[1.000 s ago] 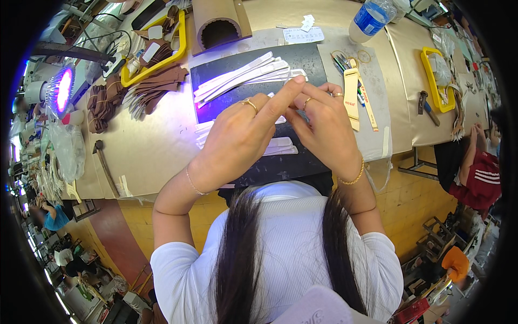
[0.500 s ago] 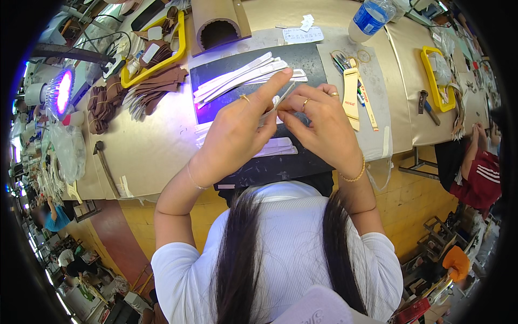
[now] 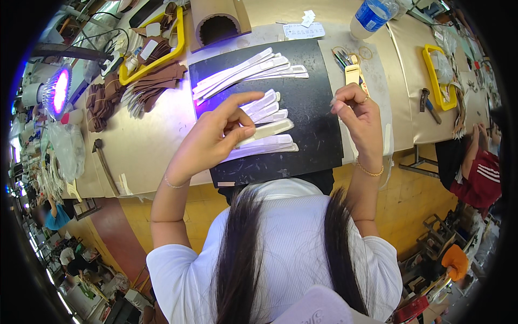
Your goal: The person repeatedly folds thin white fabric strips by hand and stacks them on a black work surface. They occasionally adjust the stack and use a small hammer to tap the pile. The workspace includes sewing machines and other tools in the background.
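On the black mat [image 3: 315, 116] lie two groups of white strips, a fanned pile at the far side [image 3: 245, 70] and a stack near me [image 3: 267, 143]. My left hand [image 3: 213, 137] hovers over the mat's left part, its index finger stretched out, while thumb and middle finger pinch one white strip [image 3: 270, 129] by its end. Over the mat's right edge my right hand [image 3: 359, 113] is raised with its fingertips pinched on a thin clear film strip [image 3: 386, 148] that trails down past the wrist. A gold bracelet circles that wrist.
Brown leather pieces [image 3: 154, 86] and a yellow tray [image 3: 178, 40] lie left of the mat, beside a purple lamp [image 3: 59, 89]. A cardboard tube [image 3: 216, 24], a water bottle [image 3: 372, 13], scissors [image 3: 345, 56] and a second yellow tray [image 3: 431, 75] sit farther back. Another person [image 3: 477, 173] is at the right.
My hands were joined over the mat working on one strip. They have separated: the left drew back left holding the white strip, the right moved right with the clear film.
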Action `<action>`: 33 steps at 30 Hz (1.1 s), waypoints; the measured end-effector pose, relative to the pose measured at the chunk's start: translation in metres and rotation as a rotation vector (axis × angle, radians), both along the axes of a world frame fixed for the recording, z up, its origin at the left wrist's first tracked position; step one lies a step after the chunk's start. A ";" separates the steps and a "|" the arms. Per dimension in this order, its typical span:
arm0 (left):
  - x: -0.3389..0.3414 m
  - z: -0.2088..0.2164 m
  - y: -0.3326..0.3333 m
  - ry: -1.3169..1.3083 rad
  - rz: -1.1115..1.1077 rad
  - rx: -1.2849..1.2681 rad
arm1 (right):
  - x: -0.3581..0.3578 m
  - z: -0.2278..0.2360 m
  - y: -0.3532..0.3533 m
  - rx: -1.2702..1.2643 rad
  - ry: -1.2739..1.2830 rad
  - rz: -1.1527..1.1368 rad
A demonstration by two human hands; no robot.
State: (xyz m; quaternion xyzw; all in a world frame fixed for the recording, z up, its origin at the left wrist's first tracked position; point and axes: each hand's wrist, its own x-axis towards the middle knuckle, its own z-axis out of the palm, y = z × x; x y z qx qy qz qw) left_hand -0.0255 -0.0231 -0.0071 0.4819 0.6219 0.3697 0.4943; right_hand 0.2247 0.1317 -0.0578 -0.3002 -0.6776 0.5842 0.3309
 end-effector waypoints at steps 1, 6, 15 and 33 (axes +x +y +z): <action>-0.002 -0.009 -0.001 0.066 -0.014 0.007 | 0.002 0.000 0.000 -0.003 -0.013 -0.014; -0.005 -0.039 0.001 0.271 -0.025 0.033 | 0.001 -0.001 -0.001 0.098 -0.087 -0.054; 0.000 -0.048 -0.001 0.188 -0.120 0.012 | -0.003 0.002 -0.003 0.168 -0.126 -0.079; -0.050 -0.108 0.080 0.896 0.278 0.304 | -0.020 0.012 -0.013 0.217 -0.230 -0.079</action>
